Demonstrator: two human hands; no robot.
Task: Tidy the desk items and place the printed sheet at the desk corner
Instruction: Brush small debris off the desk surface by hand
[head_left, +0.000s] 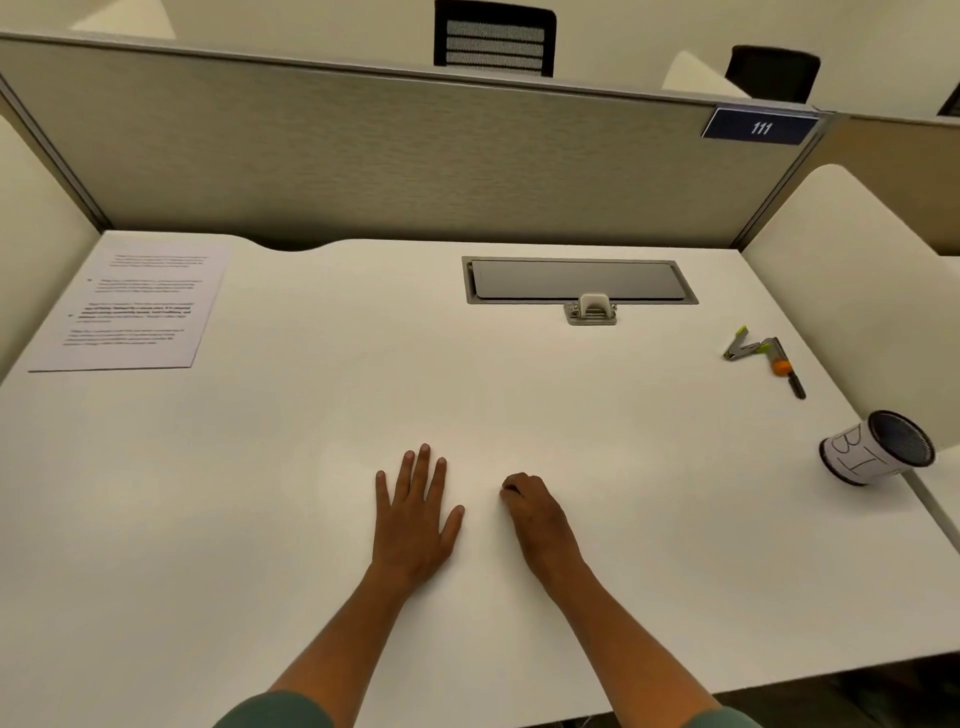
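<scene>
Neither grip holds anything: the left hand (415, 512) lies palm-down with fingers spread flat on the white surface (311, 441), while the right hand (537, 512) rests just beside it with fingers curled under, whatever might sit beneath them hidden from view. Both forearms reach in from the near edge, green sleeves (275, 712) cut off by the frame. Printed sheet (137, 306) lies flat at the far left corner, its text too blurred to read, well apart from the hands.
</scene>
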